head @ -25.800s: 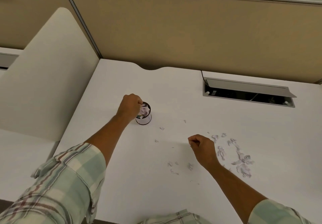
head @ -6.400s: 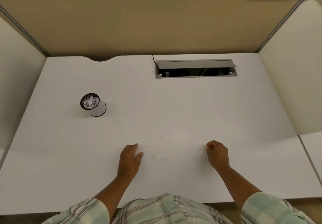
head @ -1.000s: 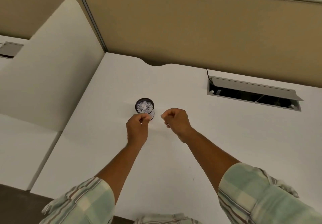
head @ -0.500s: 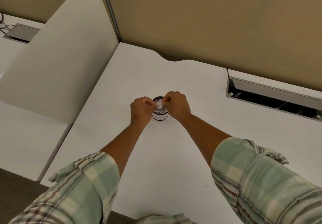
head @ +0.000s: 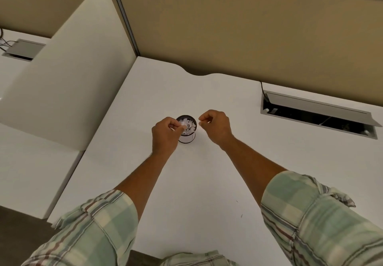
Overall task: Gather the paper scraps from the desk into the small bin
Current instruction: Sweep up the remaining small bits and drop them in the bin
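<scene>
One white desk [head: 207, 172] is spreading out beneath both hands. One grey cable hatch [head: 315, 108] is lying open well to the right of the right hand [head: 217, 128]. Two plaid sleeves [head: 99, 224] are covering the upper arms. The left hand [head: 164, 136] is hovering with curled fingers, its tips reaching over the mouth of the one small bin [head: 187, 138]; whether it is pinching anything cannot be told. The right hand is hanging just right of the bin, apart from it, thumb meeting curled forefinger; whether it is holding anything cannot be told. The bin is standing upright between the two hands, heaped with white paper scraps [head: 189, 125]. Two tiny specks [head: 241, 215] are lying on the desk, near the right forearm.
</scene>
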